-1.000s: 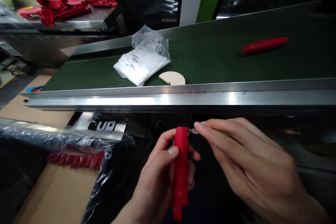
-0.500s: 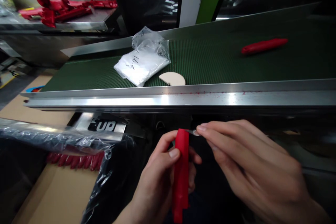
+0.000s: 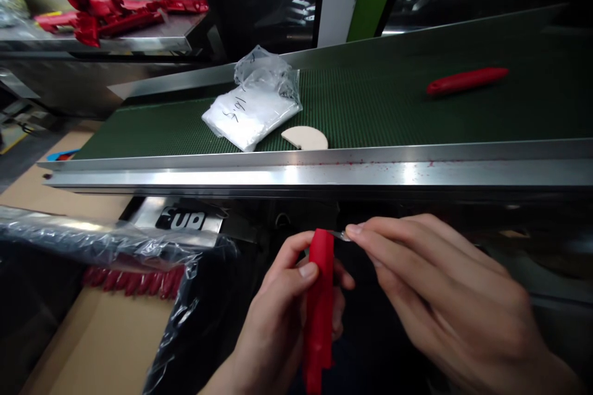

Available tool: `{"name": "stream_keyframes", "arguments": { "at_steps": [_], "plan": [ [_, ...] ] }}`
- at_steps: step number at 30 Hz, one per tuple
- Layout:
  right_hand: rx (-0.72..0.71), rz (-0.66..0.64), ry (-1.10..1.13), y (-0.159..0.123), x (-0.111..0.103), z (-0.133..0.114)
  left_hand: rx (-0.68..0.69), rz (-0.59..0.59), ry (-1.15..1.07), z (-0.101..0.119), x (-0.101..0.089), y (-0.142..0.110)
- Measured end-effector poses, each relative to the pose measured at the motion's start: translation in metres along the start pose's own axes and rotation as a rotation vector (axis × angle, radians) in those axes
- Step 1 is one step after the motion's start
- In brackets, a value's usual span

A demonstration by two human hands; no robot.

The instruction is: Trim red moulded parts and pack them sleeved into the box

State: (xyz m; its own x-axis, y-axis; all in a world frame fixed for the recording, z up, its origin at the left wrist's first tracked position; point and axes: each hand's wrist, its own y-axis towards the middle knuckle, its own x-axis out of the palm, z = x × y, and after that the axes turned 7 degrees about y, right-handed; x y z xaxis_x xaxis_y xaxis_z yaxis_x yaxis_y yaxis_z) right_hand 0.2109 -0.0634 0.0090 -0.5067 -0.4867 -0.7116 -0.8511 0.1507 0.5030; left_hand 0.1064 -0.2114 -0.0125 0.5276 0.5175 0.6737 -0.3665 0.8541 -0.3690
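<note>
My left hand (image 3: 282, 302) is closed around a long red plastic part (image 3: 319, 296), its thumb pressed on the near face and the part's narrow end pointing up and away. Between the fingertips of my right hand (image 3: 449, 290) is a small knife with a thin metal blade (image 3: 340, 235). The blade's tip meets the right side of the red part's upper end. My right fingers cover most of the knife, so its handle is hidden.
A green conveyor belt (image 3: 365, 111) with a metal rail (image 3: 370, 170) crosses ahead. On it lie a plastic bag (image 3: 254, 111), a beige disc piece (image 3: 306, 137) and another red part (image 3: 467, 81). Red parts (image 3: 111, 12) sit on a metal table; a plastic-lined box (image 3: 106, 333) stands left.
Both hands keep nearly the same place and grip. The blade stays at the red part's upper end, with my right hand shifted very slightly downward.
</note>
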Motion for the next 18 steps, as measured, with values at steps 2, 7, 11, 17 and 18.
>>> {"name": "stream_keyframes", "arguments": {
  "at_steps": [2, 7, 11, 17, 18],
  "plan": [
    [-0.017, -0.008, -0.015, 0.0, 0.001, -0.002, -0.012, 0.013, -0.013, 0.002, 0.001, 0.0],
    [-0.06, -0.03, -0.048, -0.004, 0.002, -0.007, -0.042, 0.071, -0.028, 0.008, 0.002, -0.001],
    [-0.049, -0.072, -0.038, -0.008, 0.003, -0.012, -0.031, 0.1, 0.002, 0.012, 0.003, 0.001],
    [-0.055, -0.111, -0.033, -0.018, 0.008, -0.019, 0.002, 0.071, 0.005, 0.019, 0.002, 0.006],
    [-0.056, -0.123, -0.039, -0.02, 0.009, -0.02, 0.019, 0.067, 0.001, 0.02, 0.002, 0.006]
  ]
}}
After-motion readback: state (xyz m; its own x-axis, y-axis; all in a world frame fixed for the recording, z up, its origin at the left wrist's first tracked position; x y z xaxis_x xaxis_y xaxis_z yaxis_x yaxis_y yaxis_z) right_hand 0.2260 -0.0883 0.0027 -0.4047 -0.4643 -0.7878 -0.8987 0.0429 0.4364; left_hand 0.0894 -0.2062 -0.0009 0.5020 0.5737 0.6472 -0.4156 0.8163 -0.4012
